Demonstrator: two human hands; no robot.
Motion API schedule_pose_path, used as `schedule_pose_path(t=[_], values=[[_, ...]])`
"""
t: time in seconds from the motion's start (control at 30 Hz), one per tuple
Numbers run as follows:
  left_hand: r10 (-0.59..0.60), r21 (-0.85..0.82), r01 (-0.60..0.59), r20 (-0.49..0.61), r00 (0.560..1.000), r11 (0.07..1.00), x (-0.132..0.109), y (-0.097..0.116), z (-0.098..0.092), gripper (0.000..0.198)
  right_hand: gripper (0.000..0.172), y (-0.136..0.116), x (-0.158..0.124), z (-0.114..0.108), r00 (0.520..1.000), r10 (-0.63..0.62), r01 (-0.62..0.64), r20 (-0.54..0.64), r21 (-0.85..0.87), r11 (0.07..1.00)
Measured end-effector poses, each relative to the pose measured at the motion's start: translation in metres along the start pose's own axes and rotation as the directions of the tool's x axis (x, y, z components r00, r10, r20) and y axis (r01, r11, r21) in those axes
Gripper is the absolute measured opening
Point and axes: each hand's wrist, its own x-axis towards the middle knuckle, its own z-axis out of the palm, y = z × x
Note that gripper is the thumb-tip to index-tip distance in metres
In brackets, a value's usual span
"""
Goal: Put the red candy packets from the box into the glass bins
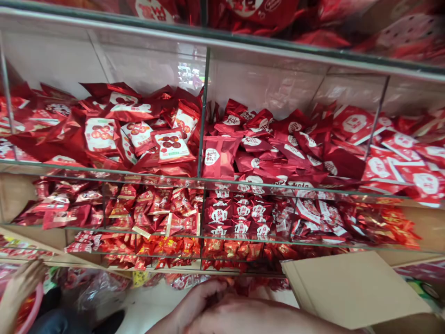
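Observation:
Low in the view my left hand (pixel 205 293) and my right hand (pixel 227 304) meet, fingers curled in close together. Red wrappers (pixel 243 284) show just past the fingertips; I cannot make out whether they are held or lie behind. My right forearm hides part of what is below. In front of the hands, the lowest shelf level holds small red and orange packets (pixel 231 250). Above it are maroon packets with white print (pixel 219 214), and higher still larger red packets with white round labels (pixel 212 157).
An open cardboard flap (pixel 354 287) juts in at the lower right. At the lower left, another person's hand (pixel 26 283) is over a pink basin (pixel 38 297). Clear plastic bags (pixel 100 290) lie on the floor. Glass dividers (pixel 205 111) split the shelves.

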Motion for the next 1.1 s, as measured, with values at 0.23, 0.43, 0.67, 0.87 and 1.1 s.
schedule_pose_path(t=[0.23, 0.43, 0.67, 0.87, 1.1], values=[[-0.172, -0.241, 0.175, 0.034, 0.985, 0.954, -0.011, 0.019, -0.008, 0.030, 0.021, 0.037, -0.009, 0.010, 0.954, 0.203, -0.025, -0.222, 0.613, 0.790], [-0.102, -0.170, 0.094, -0.037, 0.994, 0.981, -0.025, 0.020, -0.016, 0.036, 0.025, 0.061, -0.017, 0.009, 0.889, 0.258, 0.095, -0.380, 0.702, 0.706], [-0.025, -0.046, 0.024, -0.013, 1.000, 0.999, -0.028, 0.022, -0.015, 0.039, 0.030, 0.059, -0.011, 0.016, 0.820, 0.329, 0.101, -0.469, 0.684, 0.723], [0.104, -0.018, -0.107, -0.121, 0.987, 0.994, -0.028, 0.018, -0.012, 0.040, 0.030, 0.056, -0.012, 0.023, 0.761, 0.361, 0.155, -0.539, 0.691, 0.706], [0.229, -0.116, -0.247, -0.148, 0.962, 0.962, -0.023, 0.014, -0.006, 0.036, 0.029, 0.050, -0.013, 0.024, 0.723, 0.468, 0.181, -0.508, 0.793, 0.581]])
